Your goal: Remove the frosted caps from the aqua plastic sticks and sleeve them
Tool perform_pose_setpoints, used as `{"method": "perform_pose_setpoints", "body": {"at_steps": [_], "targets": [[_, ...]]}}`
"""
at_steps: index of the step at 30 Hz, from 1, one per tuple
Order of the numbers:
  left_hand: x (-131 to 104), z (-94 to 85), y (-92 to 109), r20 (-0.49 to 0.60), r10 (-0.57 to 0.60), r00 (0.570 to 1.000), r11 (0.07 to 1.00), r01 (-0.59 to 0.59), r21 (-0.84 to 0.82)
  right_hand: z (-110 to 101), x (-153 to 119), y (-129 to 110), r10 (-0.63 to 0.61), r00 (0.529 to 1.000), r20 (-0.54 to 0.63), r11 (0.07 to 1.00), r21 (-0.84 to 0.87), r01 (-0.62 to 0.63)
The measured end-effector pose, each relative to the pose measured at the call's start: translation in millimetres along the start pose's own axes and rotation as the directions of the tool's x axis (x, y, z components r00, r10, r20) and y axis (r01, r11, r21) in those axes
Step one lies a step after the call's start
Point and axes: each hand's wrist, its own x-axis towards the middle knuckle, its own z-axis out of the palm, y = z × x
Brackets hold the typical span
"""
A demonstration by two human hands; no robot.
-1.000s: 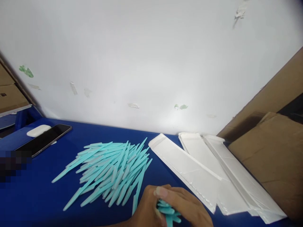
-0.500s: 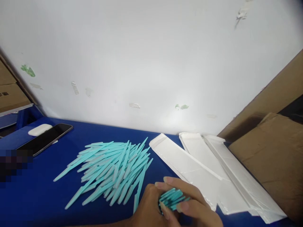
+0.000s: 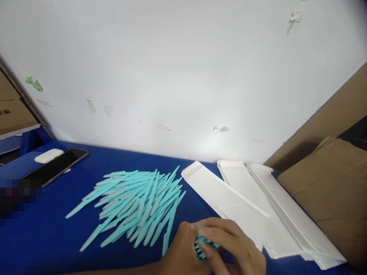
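Note:
Near the bottom edge, my left hand [image 3: 182,250] is wrapped round a bundle of turquoise eyebrow razors [image 3: 200,250], whose ends show in the ring of its fingers. My right hand [image 3: 239,244] lies over the same bundle, its fingertips and thumb pressed on the ends and the back of my left hand. Much of the bundle is hidden by both hands. Just left of them spreads a loose pile of turquoise eyebrow razors [image 3: 140,202] with pale translucent blade covers, lying criss-cross on the blue table [image 3: 48,233].
Several flat white paper boxes [image 3: 229,191] lie overlapping to the right. A brown cardboard box [image 3: 329,191] stands beyond them. At the far left are a dark phone [image 3: 61,164] and a white case [image 3: 48,156]. A white wall [image 3: 172,76] rises behind the table.
My right hand's fingers have closed further over the razor ends, which now show less. The pile, boxes and phone stay where they were.

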Motion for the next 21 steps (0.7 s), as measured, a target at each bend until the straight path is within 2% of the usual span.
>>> {"method": "perform_pose_setpoints", "body": {"at_steps": [2, 4, 5, 6, 8, 9, 11, 15, 18, 21], "targets": [[-2.2, 0.8, -0.2, -0.067, 0.013, 0.998, 0.995, -0.006, 0.102, -1.2, 3.6, -2.4, 0.071, 0.998, -0.003, 0.996, 0.048, -0.070], [-3.9, 2.6, 2.7, -0.159, 0.028, 0.987, 0.988, -0.002, 0.157, 0.3, 9.6, -4.8, 0.260, 0.965, -0.019, 0.956, 0.146, -0.255], [-4.2, 3.6, 4.9, -0.178, 0.024, 0.984, 0.988, 0.003, 0.152, 1.2, 13.6, -5.1, 0.395, 0.919, -0.007, 0.899, 0.210, -0.385], [-4.0, 4.3, 7.4, -0.168, 0.012, 0.986, 0.990, 0.012, 0.141, 1.8, 18.0, -4.5, 0.524, 0.851, 0.037, 0.817, 0.261, -0.514], [-2.5, 4.9, 11.8, -0.072, -0.046, 0.996, 0.994, 0.052, 0.092, 1.7, 27.2, -0.7, 0.667, 0.723, 0.181, 0.666, 0.288, -0.688], [-1.4, 4.5, 13.2, -0.011, -0.081, 0.997, 0.995, 0.081, 0.054, 1.1, 31.3, 2.0, 0.686, 0.681, 0.255, 0.624, 0.276, -0.731], [1.2, 2.7, 13.7, 0.051, -0.134, 0.990, 0.990, 0.135, -0.033, 0.1, 37.8, 7.3, 0.691, 0.642, 0.331, 0.589, 0.256, -0.766], [5.0, -1.7, 10.0, 0.119, -0.187, 0.975, 0.955, 0.209, -0.212, -1.0, 43.4, 13.2, 0.705, 0.640, 0.305, 0.570, 0.294, -0.768], [6.8, -4.1, 9.7, 0.153, -0.249, 0.956, 0.880, 0.289, -0.378, -2.4, 43.8, 19.3, 0.734, 0.576, 0.358, 0.488, 0.312, -0.815], [9.2, -5.6, 10.5, 0.197, -0.258, 0.946, 0.774, 0.324, -0.544, -4.5, 41.7, 28.6, 0.757, 0.520, 0.395, 0.411, 0.332, -0.849]]}}
